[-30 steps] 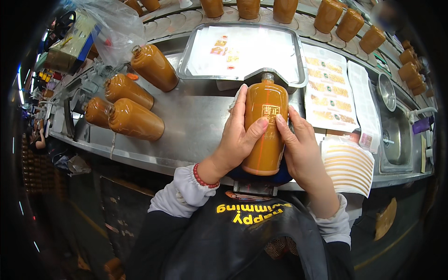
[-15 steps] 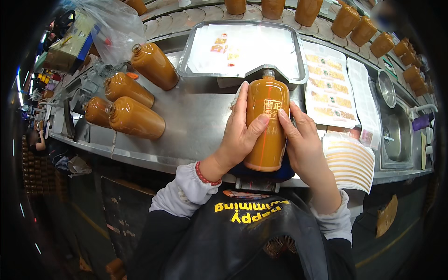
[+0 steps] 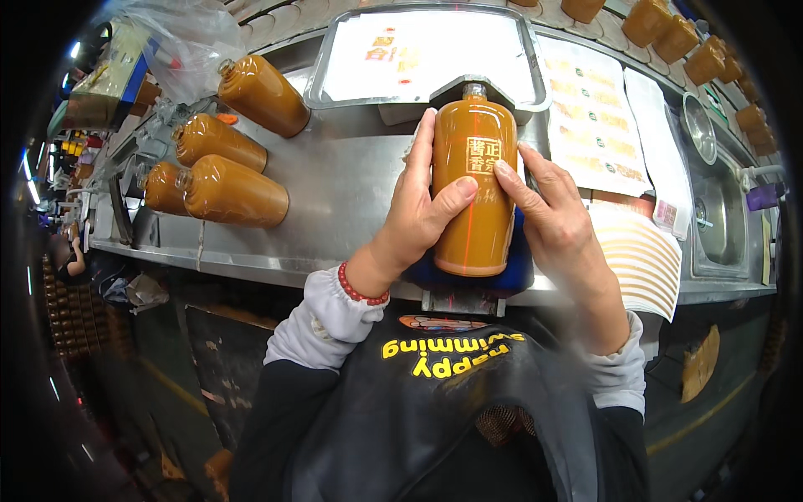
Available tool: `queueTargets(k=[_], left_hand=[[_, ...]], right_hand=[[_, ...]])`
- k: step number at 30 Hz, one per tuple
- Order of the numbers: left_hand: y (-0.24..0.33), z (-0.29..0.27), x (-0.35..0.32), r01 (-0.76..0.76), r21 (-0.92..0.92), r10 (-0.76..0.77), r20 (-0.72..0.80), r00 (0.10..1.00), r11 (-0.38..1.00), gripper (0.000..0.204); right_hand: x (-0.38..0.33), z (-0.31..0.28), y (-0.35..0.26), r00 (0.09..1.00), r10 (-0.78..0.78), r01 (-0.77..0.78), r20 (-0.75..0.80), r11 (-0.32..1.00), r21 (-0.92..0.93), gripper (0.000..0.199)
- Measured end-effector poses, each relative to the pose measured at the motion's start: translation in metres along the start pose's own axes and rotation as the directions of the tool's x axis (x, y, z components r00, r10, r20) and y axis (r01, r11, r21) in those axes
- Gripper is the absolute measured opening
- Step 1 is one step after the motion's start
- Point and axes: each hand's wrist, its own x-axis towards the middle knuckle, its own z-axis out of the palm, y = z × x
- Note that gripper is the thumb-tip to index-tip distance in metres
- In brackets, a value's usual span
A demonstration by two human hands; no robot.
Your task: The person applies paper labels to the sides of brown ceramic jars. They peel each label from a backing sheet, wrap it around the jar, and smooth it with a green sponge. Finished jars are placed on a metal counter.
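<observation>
At the near edge of the steel tabletop, an amber bottle lies on a blue pad, neck pointing at a metal tray. The left hand and right hand clasp it, fingers curled round its body beside a small label, perhaps being pressed on. Four more amber bottles lie toward the left edge.

bottle base hidden, top-edge bottles cut off
</observation>
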Motion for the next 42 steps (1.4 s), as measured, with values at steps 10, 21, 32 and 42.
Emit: queueTargets(k=[10,21,32,42], left_hand=[[0.004,0.005,0.001,-0.023,0.039,0.024,-0.032,0.999,0.999,0.096],[-0.002,0.006,0.001,-0.028,0.056,0.030,-0.038,0.999,0.998,0.097],[-0.002,0.007,0.000,-0.057,0.122,0.064,-0.053,0.997,0.991,0.097],[-0.003,0.009,0.002,-0.044,0.054,0.047,-0.057,0.997,0.998,0.098]], right_hand=[[0.004,-0.019,-0.031,0.824,0.561,-0.439,0.084,0.537,0.720,0.035],[-0.023,0.007,-0.058,0.823,0.567,-0.451,0.037,0.611,0.651,0.034],[-0.024,0.012,-0.062,0.847,0.529,-0.402,-0.060,0.710,0.578,0.031],[-0.026,0.018,-0.060,0.845,0.529,-0.381,-0.077,0.697,0.608,0.031]])
